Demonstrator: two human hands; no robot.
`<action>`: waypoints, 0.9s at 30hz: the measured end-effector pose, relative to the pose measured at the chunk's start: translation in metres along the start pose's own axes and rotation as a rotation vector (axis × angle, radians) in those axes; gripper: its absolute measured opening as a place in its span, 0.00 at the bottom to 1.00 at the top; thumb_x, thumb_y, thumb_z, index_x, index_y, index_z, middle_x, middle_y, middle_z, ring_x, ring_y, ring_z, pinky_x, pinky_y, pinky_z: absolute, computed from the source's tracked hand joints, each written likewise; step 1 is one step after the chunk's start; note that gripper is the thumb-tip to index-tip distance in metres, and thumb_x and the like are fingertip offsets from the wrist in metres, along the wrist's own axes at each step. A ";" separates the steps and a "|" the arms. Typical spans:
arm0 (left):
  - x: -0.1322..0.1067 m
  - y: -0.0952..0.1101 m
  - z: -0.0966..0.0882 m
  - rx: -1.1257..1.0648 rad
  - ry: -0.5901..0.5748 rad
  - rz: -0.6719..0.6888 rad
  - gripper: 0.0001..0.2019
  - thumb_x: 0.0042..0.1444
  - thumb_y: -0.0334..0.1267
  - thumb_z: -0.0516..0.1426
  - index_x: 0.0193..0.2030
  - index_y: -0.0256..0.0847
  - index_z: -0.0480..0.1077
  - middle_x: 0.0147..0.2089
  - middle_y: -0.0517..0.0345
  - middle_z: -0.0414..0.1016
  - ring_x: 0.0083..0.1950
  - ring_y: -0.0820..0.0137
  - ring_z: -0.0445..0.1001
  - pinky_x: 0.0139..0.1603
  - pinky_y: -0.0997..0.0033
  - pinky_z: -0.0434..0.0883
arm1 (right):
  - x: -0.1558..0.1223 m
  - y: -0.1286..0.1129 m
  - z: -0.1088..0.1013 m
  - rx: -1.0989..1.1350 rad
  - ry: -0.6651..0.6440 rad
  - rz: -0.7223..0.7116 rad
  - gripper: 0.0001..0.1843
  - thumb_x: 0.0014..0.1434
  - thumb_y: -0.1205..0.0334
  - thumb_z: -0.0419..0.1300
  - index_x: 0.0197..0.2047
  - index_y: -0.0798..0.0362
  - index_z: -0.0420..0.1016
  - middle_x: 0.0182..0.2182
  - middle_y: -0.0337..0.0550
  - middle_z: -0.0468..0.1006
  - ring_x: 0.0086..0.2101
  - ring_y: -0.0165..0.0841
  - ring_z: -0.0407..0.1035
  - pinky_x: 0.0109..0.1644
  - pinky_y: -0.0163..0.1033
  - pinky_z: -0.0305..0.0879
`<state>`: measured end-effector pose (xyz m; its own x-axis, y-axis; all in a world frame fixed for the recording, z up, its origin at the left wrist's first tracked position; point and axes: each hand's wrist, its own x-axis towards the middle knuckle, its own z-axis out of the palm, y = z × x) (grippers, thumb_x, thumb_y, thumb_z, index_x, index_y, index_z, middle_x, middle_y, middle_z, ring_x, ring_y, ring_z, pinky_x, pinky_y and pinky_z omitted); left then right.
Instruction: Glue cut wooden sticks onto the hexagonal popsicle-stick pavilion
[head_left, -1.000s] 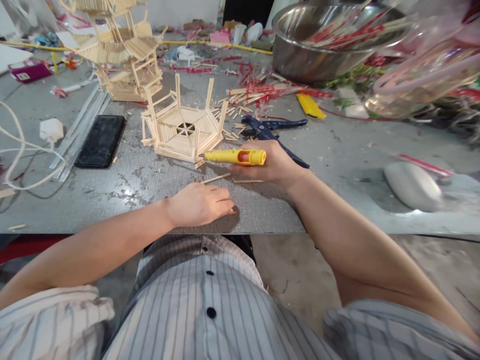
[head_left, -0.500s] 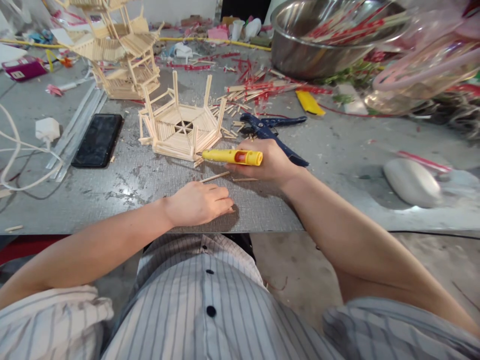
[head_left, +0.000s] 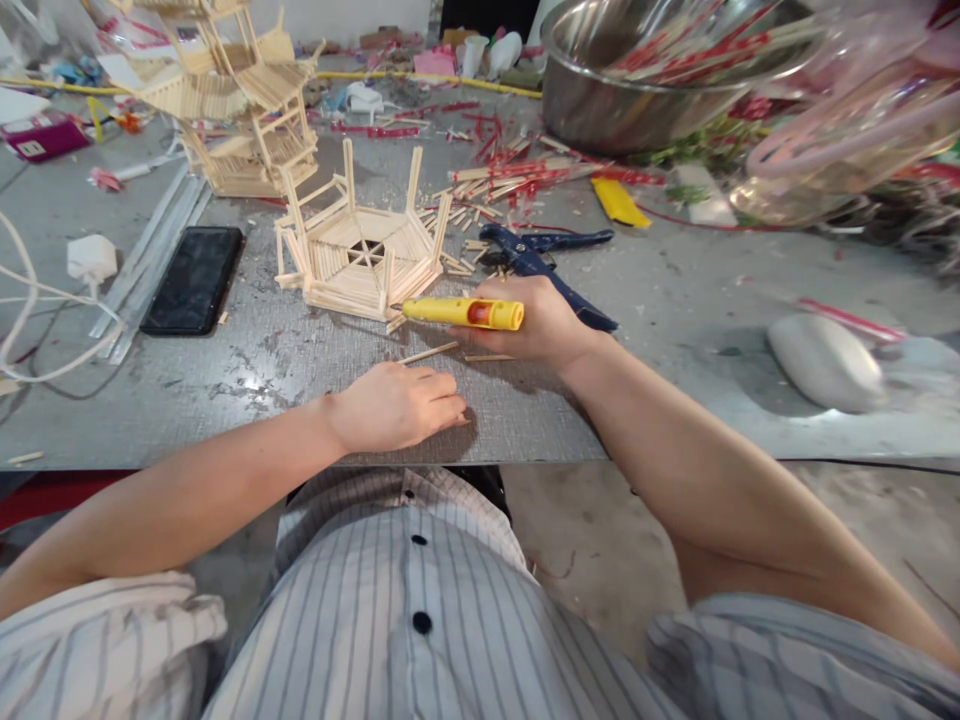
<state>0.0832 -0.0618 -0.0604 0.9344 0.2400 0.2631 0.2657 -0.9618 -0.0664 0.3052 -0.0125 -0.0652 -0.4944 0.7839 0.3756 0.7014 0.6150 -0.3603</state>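
A yellow glue gun [head_left: 457,312] is in my right hand [head_left: 525,318], with the fingers wrapped around its handle. Its nozzle points left, at the front corner of a hexagonal frame [head_left: 365,250] built of thin wooden sticks; I cannot tell whether it touches. Several short posts stand up from the frame's corners. My left hand [head_left: 401,408] lies palm down near the table's front edge, fingers loosely bent, with nothing seen in it. Just beyond it is a loose wooden stick [head_left: 427,353]. Another short stick [head_left: 489,358] lies below the glue gun.
Blue-handled cutters [head_left: 536,258] lie beyond my right hand. A taller stick tower [head_left: 247,110] stands back left, near a black phone [head_left: 193,280]. At the back right is a steel bowl [head_left: 600,105] with red-wrapped sticks. A white mouse-shaped object [head_left: 825,362] sits at right.
Both hands and the glue gun hold nearly the same position. The view has shifted very slightly; nothing else has visibly moved.
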 end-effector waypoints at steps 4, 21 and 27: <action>0.000 0.000 -0.001 -0.011 0.010 -0.002 0.18 0.70 0.39 0.46 0.39 0.36 0.75 0.35 0.54 0.76 0.33 0.71 0.74 0.28 0.70 0.63 | 0.001 -0.004 -0.003 0.022 -0.014 0.025 0.21 0.55 0.43 0.57 0.24 0.49 0.56 0.21 0.38 0.62 0.24 0.30 0.56 0.31 0.38 0.50; 0.001 0.000 0.000 0.018 0.031 0.017 0.18 0.70 0.38 0.45 0.39 0.37 0.75 0.34 0.56 0.76 0.33 0.71 0.73 0.28 0.69 0.63 | 0.001 -0.004 -0.002 0.030 0.003 0.038 0.23 0.54 0.40 0.56 0.23 0.48 0.54 0.20 0.37 0.60 0.23 0.30 0.54 0.30 0.38 0.49; 0.000 0.000 0.001 0.025 0.061 0.031 0.18 0.70 0.38 0.46 0.39 0.37 0.75 0.33 0.56 0.75 0.32 0.72 0.72 0.27 0.69 0.62 | 0.001 -0.003 -0.002 0.005 0.025 0.011 0.25 0.57 0.38 0.53 0.22 0.48 0.53 0.19 0.37 0.60 0.23 0.30 0.54 0.30 0.39 0.50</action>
<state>0.0836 -0.0614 -0.0611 0.9264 0.2005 0.3189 0.2431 -0.9649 -0.0997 0.3035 -0.0137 -0.0618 -0.4737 0.7884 0.3926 0.7042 0.6067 -0.3687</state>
